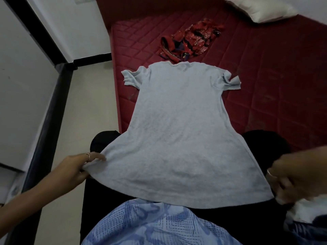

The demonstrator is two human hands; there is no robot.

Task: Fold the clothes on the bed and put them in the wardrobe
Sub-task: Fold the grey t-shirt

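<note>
A light grey T-shirt [178, 128] lies spread flat on the dark red mattress [274, 96], collar far from me, hem hanging over my dark-trousered legs. My left hand [76, 167] pinches the hem's left corner. My right hand [297, 175], blurred, grips the hem's right corner. Both sleeves lie out to the sides, the right one creased. A crumpled red patterned garment [192, 41] sits on the mattress just beyond the collar.
A white pillow [261, 9] lies at the far right corner of the bed. Pale floor [92, 96] runs along the bed's left side, bordered by white walls with black skirting [53, 106]. The wardrobe is out of view.
</note>
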